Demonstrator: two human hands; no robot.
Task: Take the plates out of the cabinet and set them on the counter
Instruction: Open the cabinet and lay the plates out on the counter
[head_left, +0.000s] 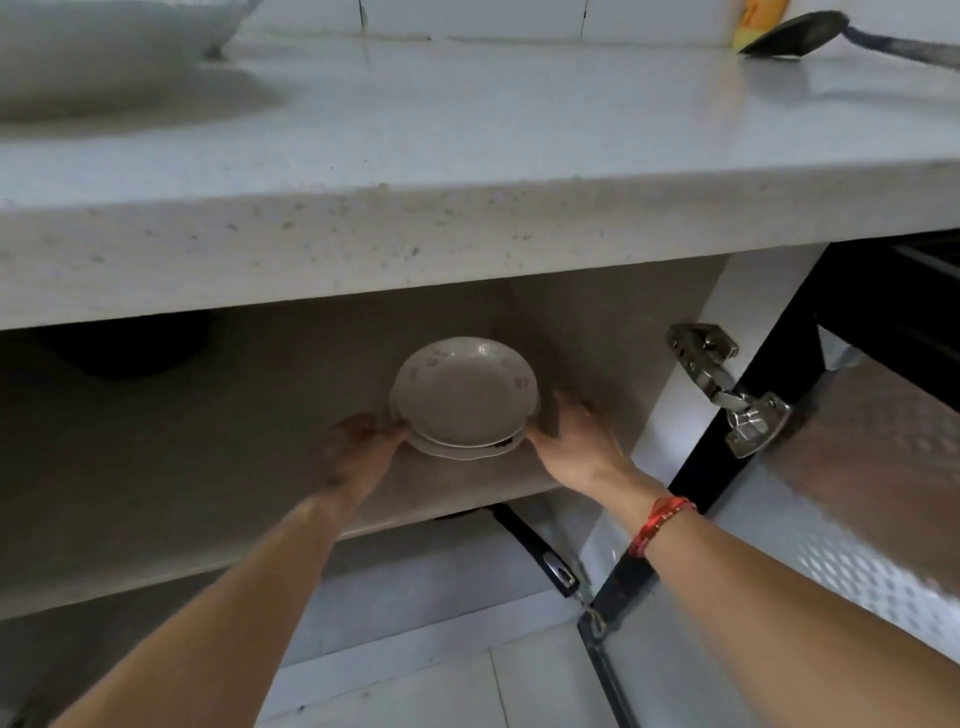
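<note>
A small stack of white plates (464, 397) with a faint flower pattern sits on the grey shelf (208, 467) inside the open cabinet under the counter. My left hand (361, 452) touches the stack's left rim, with its fingers curled at the edge. On the other side, my right hand (576, 441) holds the right rim, fingers reaching round behind it. Both arms stretch into the cabinet from below. The speckled white counter (467, 156) runs across above the shelf.
A large white bowl (114, 31) stands at the counter's back left. At its back right lies a dark ladle (800, 34). The open cabinet door (831, 493), with a metal hinge (727, 384), stands at the right. A dark round thing (130, 348) sits in the cabinet's upper left.
</note>
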